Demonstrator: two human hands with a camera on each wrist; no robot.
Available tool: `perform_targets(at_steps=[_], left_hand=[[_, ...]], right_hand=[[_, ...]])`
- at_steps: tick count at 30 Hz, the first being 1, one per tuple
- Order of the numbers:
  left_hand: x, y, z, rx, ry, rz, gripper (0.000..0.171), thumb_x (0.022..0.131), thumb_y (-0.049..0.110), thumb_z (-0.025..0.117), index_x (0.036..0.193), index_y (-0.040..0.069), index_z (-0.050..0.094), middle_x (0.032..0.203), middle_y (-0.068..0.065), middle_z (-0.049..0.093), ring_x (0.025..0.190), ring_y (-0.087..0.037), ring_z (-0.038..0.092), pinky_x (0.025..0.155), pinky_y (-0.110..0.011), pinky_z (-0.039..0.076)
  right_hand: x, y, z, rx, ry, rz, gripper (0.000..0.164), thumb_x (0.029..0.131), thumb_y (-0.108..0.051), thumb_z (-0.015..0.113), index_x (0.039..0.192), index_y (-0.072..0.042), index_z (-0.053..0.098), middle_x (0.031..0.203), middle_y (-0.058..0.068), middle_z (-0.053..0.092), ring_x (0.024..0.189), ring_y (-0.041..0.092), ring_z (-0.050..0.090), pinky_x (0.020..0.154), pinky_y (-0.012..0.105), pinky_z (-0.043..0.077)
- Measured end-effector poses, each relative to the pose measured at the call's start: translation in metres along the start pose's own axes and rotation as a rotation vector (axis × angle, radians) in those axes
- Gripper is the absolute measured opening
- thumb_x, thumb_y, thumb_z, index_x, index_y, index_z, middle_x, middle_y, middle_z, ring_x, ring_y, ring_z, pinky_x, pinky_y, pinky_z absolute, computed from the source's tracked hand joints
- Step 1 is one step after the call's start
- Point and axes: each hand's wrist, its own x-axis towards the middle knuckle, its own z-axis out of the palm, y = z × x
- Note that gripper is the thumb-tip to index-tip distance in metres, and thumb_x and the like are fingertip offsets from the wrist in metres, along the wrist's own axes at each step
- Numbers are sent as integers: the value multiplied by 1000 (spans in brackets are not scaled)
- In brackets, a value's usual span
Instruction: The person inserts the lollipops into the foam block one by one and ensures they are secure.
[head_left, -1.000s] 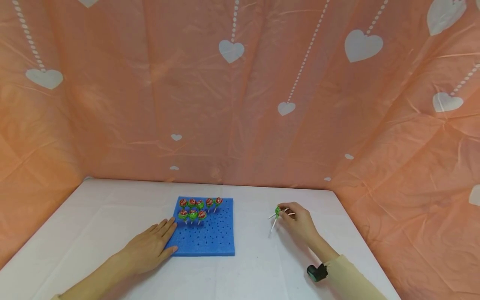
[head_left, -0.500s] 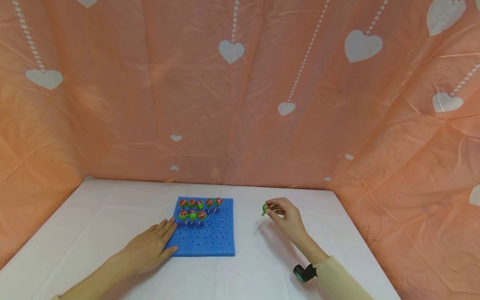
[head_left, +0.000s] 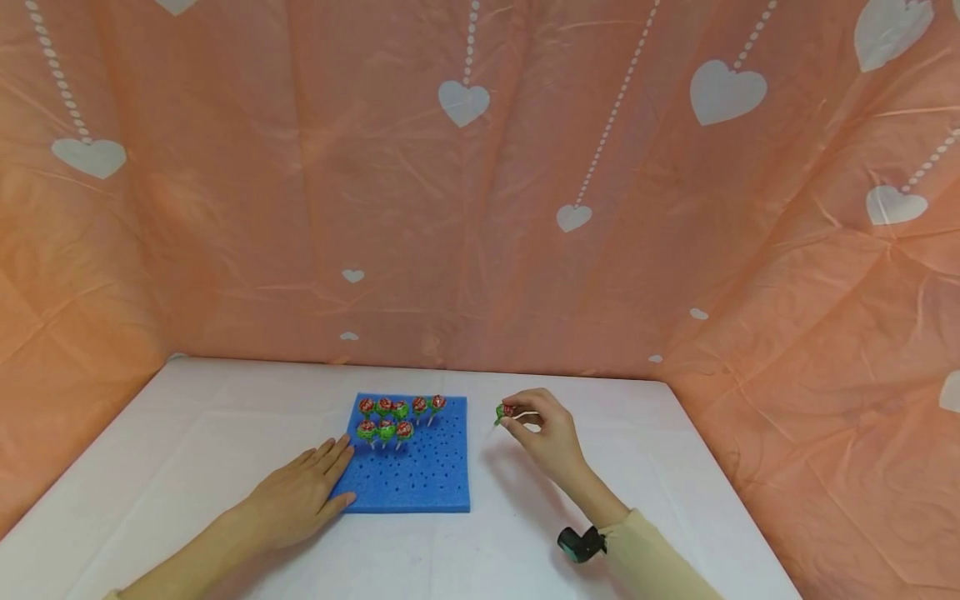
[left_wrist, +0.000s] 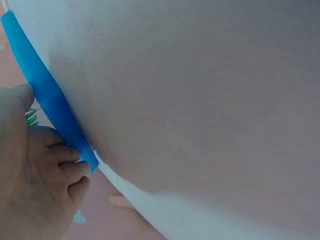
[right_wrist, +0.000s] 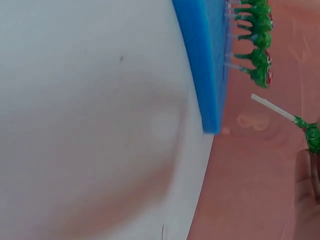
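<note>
A blue foam board point(head_left: 431, 496) dotted with small holes lies on the white table. Several lollipops in red and green wrappers point(head_left: 386, 430) stand in its far part, sticks down, in two rows. My left hand point(head_left: 296, 497) rests on the board's left edge with fingers extended; the left wrist view has those fingers along the board's side point(left_wrist: 52, 100). To the right of the board, my right hand point(head_left: 551, 437) pinches one lollipop point(head_left: 503, 412) by its wrapped head, above the table. Its white stick points down and left, free of the board in the right wrist view.
The white table point(head_left: 517, 550) reaches back to an orange curtain point(head_left: 510, 292) with white hearts, which also closes off both sides. A black wrist device point(head_left: 581, 545) sits at my right cuff.
My right hand has moved left with the lollipop, coming close to the board's right edge. My left hand, the board and the standing lollipops stay where they were.
</note>
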Motion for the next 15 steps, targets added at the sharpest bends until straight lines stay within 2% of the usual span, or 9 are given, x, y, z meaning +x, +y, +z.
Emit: perform_targets(at_steps=[7,15], left_hand=[[0,0,-1,-4,-4,2,69,107,42,55,147,-13,48,158,-33,40,145,-51,40,117,-63,36],[0,1,-3,-3,-1,9,68,106,41,56,146,-14,49,157,-33,41,144,-51,41,116,-63,37]], right_hand=[[3,-8,17,25,-22,35,28,85,7,81,110,-4,76,108,10,66,97,28,73,84,37,64],[6,-11,37,64,-52,13,26,87,5,81,111,-1,75,108,11,65,98,30,72,84,37,64]])
